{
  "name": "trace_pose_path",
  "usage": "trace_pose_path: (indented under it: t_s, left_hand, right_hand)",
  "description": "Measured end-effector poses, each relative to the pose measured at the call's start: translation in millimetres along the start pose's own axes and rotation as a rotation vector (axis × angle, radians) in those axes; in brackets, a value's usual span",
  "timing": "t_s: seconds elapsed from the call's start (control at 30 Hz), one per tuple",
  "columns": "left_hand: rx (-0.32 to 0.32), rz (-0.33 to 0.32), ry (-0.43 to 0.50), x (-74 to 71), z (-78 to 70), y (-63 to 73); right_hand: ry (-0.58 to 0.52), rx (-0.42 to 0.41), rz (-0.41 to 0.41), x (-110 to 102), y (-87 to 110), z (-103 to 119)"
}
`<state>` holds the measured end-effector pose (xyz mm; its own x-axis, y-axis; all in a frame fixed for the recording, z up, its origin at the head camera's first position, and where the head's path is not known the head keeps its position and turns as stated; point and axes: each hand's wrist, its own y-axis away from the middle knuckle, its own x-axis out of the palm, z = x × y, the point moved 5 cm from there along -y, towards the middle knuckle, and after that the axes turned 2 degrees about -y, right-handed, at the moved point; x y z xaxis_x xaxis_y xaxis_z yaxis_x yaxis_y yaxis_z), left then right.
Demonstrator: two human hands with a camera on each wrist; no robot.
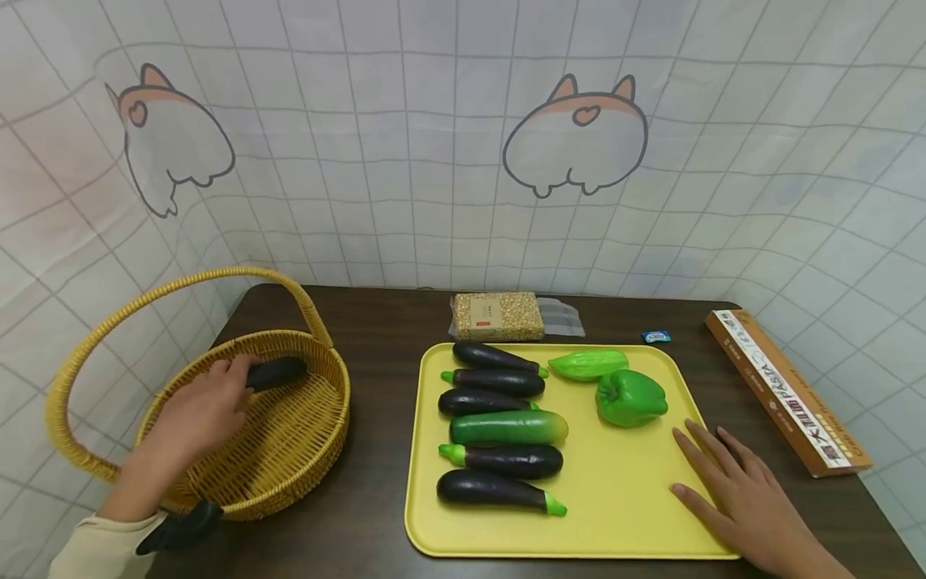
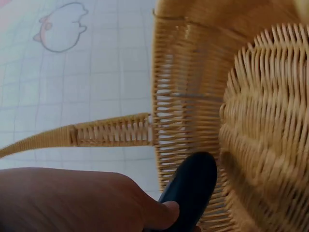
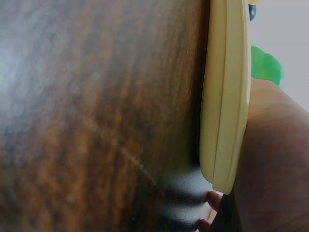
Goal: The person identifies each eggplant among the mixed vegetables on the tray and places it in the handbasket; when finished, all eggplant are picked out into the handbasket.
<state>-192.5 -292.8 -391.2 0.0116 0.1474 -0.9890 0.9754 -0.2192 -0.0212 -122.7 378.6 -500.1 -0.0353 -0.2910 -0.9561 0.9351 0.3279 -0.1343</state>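
In the wicker basket, my left hand grips a dark eggplant by one end. The left wrist view shows its rounded end beside the basket's woven wall, my thumb pressed against it. My right hand rests with fingers spread on the right edge of the yellow tray. On the tray's left half lie several eggplants and a green cucumber, side by side. A green bell pepper and a light-green bitter melon lie farther right.
Behind the tray lies a vacuum pack of grains. A small blue packet lies near the tray's far right corner, and a long pasta box runs along the table's right side. The basket's tall handle arches over its left part.
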Motion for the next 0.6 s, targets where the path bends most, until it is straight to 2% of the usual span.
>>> trace_pose_path:
  t_s: [0.17, 0.37, 0.5, 0.6]
  left_hand:
    - [-0.017, 0.037, -0.004, -5.1, 4.4, -6.8]
    - [-0.071, 0.087, -0.017, 5.1, 18.5, -8.1]
    - [-0.108, 0.115, 0.031, 12.5, 27.9, -7.3]
    - [-0.122, 0.17, 0.105, 18.0, 33.0, -8.9]
  right_hand:
    - [0.01, -0.002, -0.008, -0.4, -0.5, -1.5]
    - [0.0, -0.009, -0.019, -1.0, -0.6, 0.4]
    - [0.001, -0.011, -0.022, -2.3, -1.1, 1.7]
    - [-0.005, -0.004, -0.012, -1.7, 0.2, 1.2]
